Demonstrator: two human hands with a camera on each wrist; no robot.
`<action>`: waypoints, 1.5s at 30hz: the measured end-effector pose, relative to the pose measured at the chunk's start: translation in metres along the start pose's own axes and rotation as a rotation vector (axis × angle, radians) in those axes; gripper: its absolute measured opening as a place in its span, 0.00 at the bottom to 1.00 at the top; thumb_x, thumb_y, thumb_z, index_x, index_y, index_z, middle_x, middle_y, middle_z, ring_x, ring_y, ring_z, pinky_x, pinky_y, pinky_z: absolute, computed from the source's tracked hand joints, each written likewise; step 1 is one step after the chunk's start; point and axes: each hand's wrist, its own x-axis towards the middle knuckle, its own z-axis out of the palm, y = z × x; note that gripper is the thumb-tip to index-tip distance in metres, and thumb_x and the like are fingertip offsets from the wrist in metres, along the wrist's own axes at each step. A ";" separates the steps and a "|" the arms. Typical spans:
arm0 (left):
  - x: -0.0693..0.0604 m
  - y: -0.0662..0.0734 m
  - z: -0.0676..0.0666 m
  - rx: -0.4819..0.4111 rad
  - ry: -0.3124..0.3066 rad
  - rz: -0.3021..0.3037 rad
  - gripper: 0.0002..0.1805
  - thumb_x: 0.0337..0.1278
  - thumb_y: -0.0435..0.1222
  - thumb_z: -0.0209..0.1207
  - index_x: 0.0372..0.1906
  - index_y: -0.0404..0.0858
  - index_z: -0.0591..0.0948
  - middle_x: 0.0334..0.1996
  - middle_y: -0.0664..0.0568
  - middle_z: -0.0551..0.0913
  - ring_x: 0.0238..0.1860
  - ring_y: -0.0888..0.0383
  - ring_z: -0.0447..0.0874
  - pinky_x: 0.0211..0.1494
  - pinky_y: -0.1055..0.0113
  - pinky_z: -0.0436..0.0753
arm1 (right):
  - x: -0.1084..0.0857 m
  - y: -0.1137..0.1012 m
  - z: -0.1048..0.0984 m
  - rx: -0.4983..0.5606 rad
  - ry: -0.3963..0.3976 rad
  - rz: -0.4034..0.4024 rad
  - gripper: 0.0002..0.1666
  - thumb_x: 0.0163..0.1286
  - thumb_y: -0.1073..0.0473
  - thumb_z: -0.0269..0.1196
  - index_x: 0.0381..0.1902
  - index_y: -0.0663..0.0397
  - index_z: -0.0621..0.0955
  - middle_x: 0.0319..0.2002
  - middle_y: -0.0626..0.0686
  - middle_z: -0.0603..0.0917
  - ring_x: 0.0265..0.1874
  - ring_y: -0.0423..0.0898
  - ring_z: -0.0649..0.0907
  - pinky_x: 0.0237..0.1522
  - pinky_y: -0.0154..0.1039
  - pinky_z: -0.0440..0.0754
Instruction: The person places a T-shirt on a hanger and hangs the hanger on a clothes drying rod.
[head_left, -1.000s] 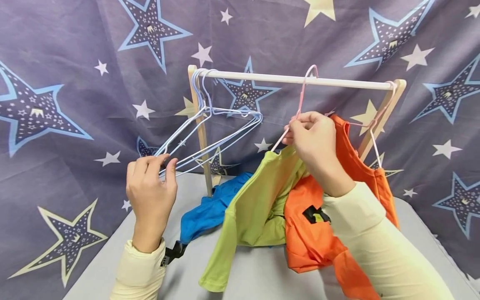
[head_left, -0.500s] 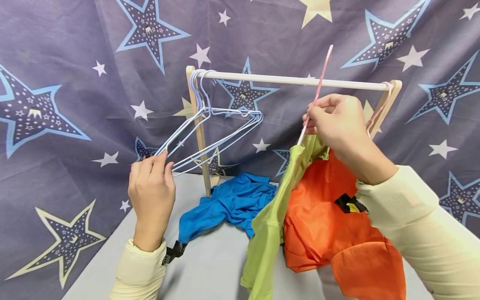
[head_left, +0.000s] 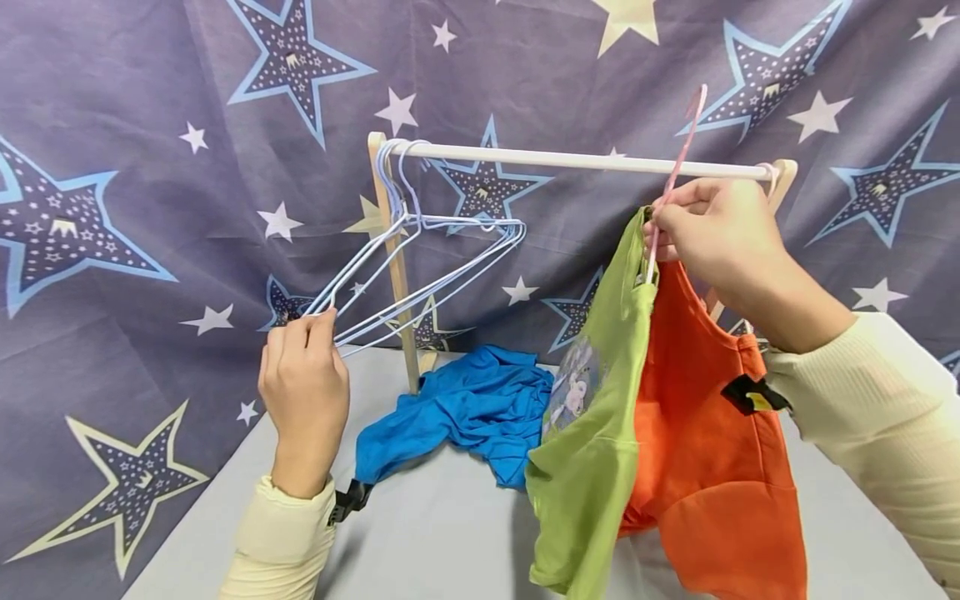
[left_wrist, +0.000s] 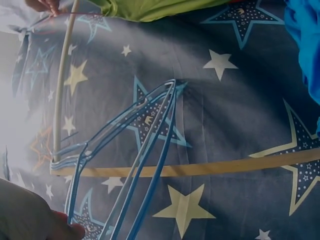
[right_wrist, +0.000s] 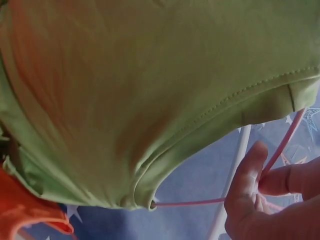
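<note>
Left hand (head_left: 306, 396) grips blue hangers (left_wrist: 145, 205); right hand (head_left: 727, 232), well apart, pinches a pink hanger (head_left: 679, 158) bearing a green shirt (head_left: 600, 458).

The head view is bright and mostly crisp, with soft shadows on the pale grey desk (head_left: 427, 542) and the right cream ribbed sleeve (head_left: 870, 400) nearly blown white along its upper edge. The left wrist view is dimmer, milky glare washing its left side; the right wrist view shows the lime-green fabric top (right_wrist: 150, 100) dull and softly focused.
</note>
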 end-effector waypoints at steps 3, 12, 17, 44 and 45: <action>0.000 0.000 0.000 -0.022 0.003 0.011 0.13 0.66 0.20 0.54 0.48 0.30 0.87 0.38 0.36 0.83 0.37 0.35 0.77 0.42 0.43 0.77 | 0.002 0.001 -0.005 -0.045 -0.008 -0.019 0.11 0.75 0.66 0.53 0.47 0.71 0.77 0.25 0.44 0.85 0.22 0.37 0.85 0.31 0.34 0.87; -0.001 0.006 0.002 -0.144 -0.061 0.007 0.08 0.68 0.27 0.61 0.47 0.29 0.87 0.35 0.37 0.80 0.35 0.37 0.74 0.40 0.44 0.78 | 0.007 0.006 -0.024 -0.114 -0.008 -0.013 0.12 0.77 0.62 0.57 0.47 0.70 0.79 0.21 0.40 0.86 0.21 0.36 0.86 0.27 0.32 0.86; -0.001 0.010 0.003 -0.226 -0.091 0.011 0.08 0.66 0.29 0.64 0.44 0.27 0.87 0.33 0.37 0.80 0.34 0.38 0.74 0.37 0.46 0.76 | 0.012 0.011 -0.034 -0.229 -0.011 -0.006 0.14 0.77 0.60 0.59 0.47 0.69 0.81 0.20 0.36 0.86 0.20 0.34 0.86 0.25 0.32 0.84; -0.006 0.022 0.007 -0.418 -0.230 -0.135 0.05 0.55 0.29 0.72 0.35 0.31 0.89 0.25 0.45 0.81 0.25 0.52 0.79 0.31 0.61 0.74 | 0.030 0.046 -0.068 -0.636 -0.130 0.007 0.18 0.74 0.57 0.61 0.43 0.70 0.87 0.18 0.48 0.87 0.18 0.38 0.86 0.25 0.26 0.74; -0.006 0.023 0.008 -0.428 -0.231 -0.145 0.04 0.55 0.29 0.73 0.35 0.31 0.90 0.24 0.46 0.81 0.24 0.53 0.79 0.31 0.63 0.73 | 0.030 0.046 -0.069 -0.654 -0.129 0.006 0.18 0.74 0.56 0.61 0.42 0.69 0.87 0.18 0.48 0.87 0.18 0.38 0.86 0.26 0.26 0.73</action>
